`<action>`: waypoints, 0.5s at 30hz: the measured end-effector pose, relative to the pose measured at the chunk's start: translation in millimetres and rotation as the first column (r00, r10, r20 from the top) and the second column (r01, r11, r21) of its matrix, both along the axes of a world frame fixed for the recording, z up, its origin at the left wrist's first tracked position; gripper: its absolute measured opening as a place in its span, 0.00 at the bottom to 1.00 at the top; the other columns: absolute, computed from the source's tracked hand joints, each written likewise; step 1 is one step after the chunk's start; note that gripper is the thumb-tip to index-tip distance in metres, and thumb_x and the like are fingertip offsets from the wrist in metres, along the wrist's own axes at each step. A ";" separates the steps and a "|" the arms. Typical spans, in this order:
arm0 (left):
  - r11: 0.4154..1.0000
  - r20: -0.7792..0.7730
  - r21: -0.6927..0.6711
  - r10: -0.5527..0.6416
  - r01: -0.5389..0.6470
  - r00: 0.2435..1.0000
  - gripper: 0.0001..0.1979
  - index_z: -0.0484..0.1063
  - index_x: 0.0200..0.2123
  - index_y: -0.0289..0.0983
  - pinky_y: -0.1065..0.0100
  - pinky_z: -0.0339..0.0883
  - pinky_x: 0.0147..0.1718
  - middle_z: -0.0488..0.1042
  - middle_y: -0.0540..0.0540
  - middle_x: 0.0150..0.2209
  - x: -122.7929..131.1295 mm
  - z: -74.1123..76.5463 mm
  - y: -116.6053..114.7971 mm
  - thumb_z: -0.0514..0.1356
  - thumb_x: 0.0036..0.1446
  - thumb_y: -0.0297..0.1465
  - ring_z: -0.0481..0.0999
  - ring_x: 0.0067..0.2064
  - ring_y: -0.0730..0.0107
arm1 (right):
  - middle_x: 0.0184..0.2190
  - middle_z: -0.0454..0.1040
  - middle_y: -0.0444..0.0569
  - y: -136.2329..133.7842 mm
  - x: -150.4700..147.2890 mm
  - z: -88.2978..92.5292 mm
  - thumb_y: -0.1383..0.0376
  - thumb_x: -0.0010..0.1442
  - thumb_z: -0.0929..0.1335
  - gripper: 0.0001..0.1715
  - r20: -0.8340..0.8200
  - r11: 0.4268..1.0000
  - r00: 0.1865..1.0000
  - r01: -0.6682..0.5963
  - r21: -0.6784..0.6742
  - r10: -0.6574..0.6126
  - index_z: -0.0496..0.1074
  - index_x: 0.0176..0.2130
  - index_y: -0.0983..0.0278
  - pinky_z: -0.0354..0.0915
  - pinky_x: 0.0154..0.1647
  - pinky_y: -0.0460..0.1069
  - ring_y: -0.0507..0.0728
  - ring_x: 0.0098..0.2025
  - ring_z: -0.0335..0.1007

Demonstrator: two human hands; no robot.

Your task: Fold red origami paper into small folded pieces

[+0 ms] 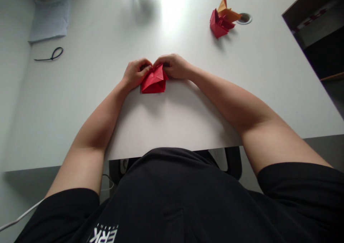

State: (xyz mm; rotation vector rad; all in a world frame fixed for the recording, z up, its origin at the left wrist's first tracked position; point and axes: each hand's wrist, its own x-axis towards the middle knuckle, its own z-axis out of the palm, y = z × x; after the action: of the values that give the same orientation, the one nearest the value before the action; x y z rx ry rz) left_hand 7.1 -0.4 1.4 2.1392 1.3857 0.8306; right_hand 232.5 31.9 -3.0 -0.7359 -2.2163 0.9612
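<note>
A folded red paper piece (154,80) rests on the white table between my hands, with an open pocket facing me. My left hand (137,72) pinches its upper left edge, thumb and fingers pressed together. On the other side, my right hand (173,65) grips the upper right part of the paper, its fingertips partly hidden behind it. The two hands almost touch at the top of the fold.
Folded red and orange paper shapes (221,20) stand at the back right beside a round cable hole (245,18). A black cable tie (53,55) and a pale packet (51,20) lie at the left. The table (172,128) ends near my body.
</note>
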 end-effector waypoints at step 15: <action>0.999 0.017 -0.023 0.023 -0.023 1.000 0.08 0.75 0.38 0.37 0.66 0.65 0.40 0.77 0.47 0.34 5.0 2.4 -1.0 0.59 0.57 0.33 0.74 0.40 0.65 | 0.37 0.80 0.44 3.1 1.3 -1.2 0.65 0.56 0.65 0.17 -0.012 1.000 1.000 0.015 -0.021 -0.015 0.79 0.43 0.65 0.65 0.38 0.46 0.51 0.37 0.71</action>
State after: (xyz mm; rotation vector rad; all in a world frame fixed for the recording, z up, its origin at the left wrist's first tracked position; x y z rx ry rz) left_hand 12.1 -1.4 3.7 2.0979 1.4065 0.8369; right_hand 233.8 35.0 -4.2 -0.7536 -2.1905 0.9807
